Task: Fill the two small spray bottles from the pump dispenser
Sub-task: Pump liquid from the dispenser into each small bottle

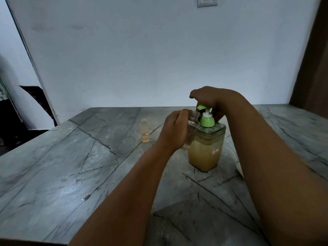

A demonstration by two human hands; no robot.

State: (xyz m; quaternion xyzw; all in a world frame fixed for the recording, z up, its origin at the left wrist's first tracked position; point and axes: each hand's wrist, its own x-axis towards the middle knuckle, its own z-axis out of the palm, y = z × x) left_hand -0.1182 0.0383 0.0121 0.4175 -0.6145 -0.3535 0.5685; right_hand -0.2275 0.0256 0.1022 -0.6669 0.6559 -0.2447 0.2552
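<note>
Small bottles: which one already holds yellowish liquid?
The small labelled bottle standing alone on the table; the bottle in the left hand looks clear.

Dim, cool light is filling the whole scene, and the colours are looking muted and greyish. A soft glare is spreading across the near left of the desk (71, 189), where its polished surface is catching light from above. The far left corner is sinking into near-black shadow. The wall (142, 50) is showing grainy noise. Straight lines are bending at the edges, as the wide lens is distorting them.
</note>
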